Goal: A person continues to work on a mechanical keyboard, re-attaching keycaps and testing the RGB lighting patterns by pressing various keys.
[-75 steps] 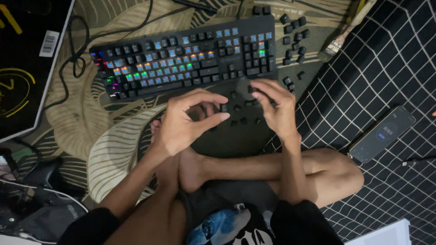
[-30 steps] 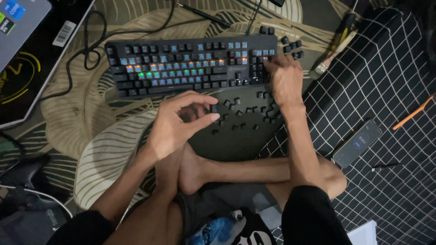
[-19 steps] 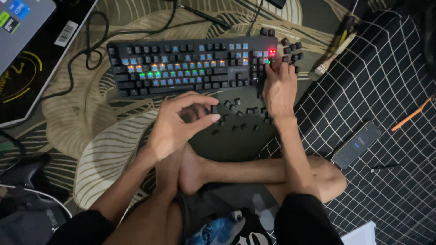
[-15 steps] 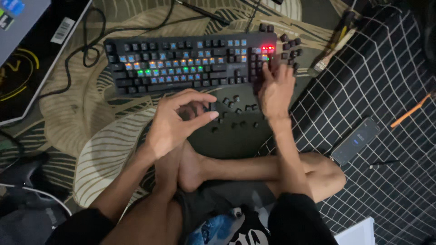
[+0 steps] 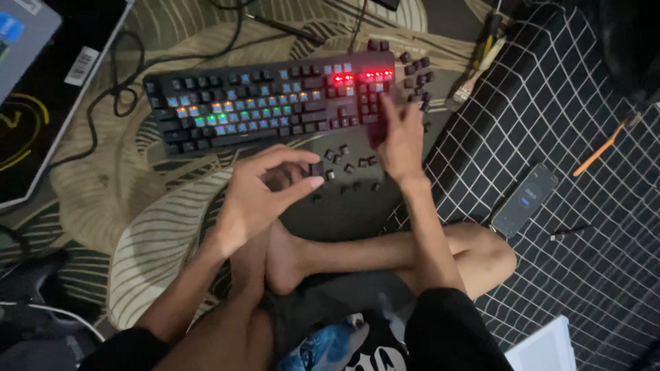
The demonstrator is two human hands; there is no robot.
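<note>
Head view, person seated cross-legged on a leaf-patterned rug (image 5: 103, 199).

Left hand (image 5: 258, 196): thumb and forefinger pinched on a single dark keycap (image 5: 315, 169), held just above the dark mat (image 5: 344, 213) near the knees. Grip closed on the cap; other fingers curled loosely.

Right hand (image 5: 399, 134): fingers extended, tips resting on the right block of the backlit mechanical keyboard (image 5: 271, 103), where bare switches glow red. Hand flat and open, holding nothing that shows.

Loose keycaps (image 5: 347, 168) lie scattered on the mat between the hands; a second cluster (image 5: 416, 69) sits just off the keyboard's far right corner.

Surroundings: phone (image 5: 526, 199) on the grid-patterned cloth (image 5: 564, 124) to the right, orange tool (image 5: 599, 149) farther right, laptop (image 5: 34, 96) at far left, cables (image 5: 124, 89) running to the keyboard.

Judgement on handling: the cap is small, so a pinch on opposite side walls keeps the stem socket free. It should go squarely over a switch stem, aligned with the row, then be pressed straight down; tilted pressure risks bending the stem. The right hand steadying the board helps.
</note>
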